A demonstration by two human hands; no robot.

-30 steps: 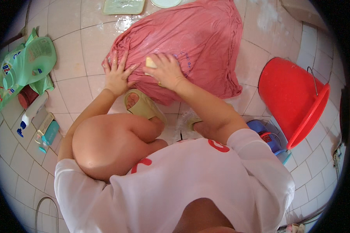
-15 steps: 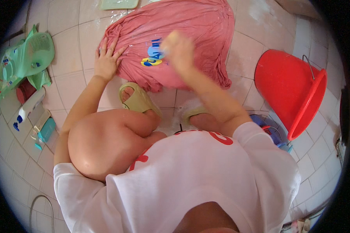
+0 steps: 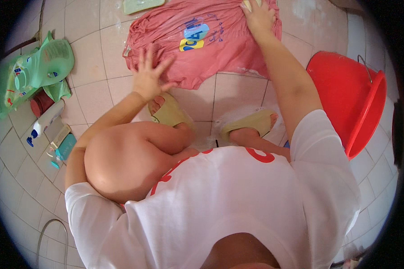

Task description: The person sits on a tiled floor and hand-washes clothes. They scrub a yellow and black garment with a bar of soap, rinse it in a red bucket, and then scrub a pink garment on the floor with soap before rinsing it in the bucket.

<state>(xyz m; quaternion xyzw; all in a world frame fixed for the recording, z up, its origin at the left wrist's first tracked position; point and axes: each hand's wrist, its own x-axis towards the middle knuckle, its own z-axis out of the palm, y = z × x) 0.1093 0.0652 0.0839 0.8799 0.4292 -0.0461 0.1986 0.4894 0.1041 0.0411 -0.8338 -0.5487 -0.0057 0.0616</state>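
Observation:
A wet pink-red garment [image 3: 184, 60] with a blue and yellow print lies spread and wrinkled on the tiled floor. At its far right part, my right hand [image 3: 260, 21] grips a small pale yellow bar [image 3: 252, 4], pressed down on the cloth; its kind is hard to make out, as fingers cover much of it and it is near the picture's top edge. My left hand [image 3: 150, 76] is open, fingers spread, at the garment's near left edge. The fingertips overlap the cloth; whether they touch it I cannot tell.
A red bucket [image 3: 341, 98] lies tipped on its side at the right. Green plastic containers [image 3: 54, 60], a white bottle [image 3: 48, 119] and a teal box [image 3: 66, 147] stand along the left. A pale green tray [image 3: 141, 4] lies beyond the garment. My slippered feet [image 3: 170, 110] are just nearer.
My right hand has moved from the garment's middle to its far right with the bar. My left hand has shifted nearer from the cloth's left part. The near cloth edge has pulled away from my feet.

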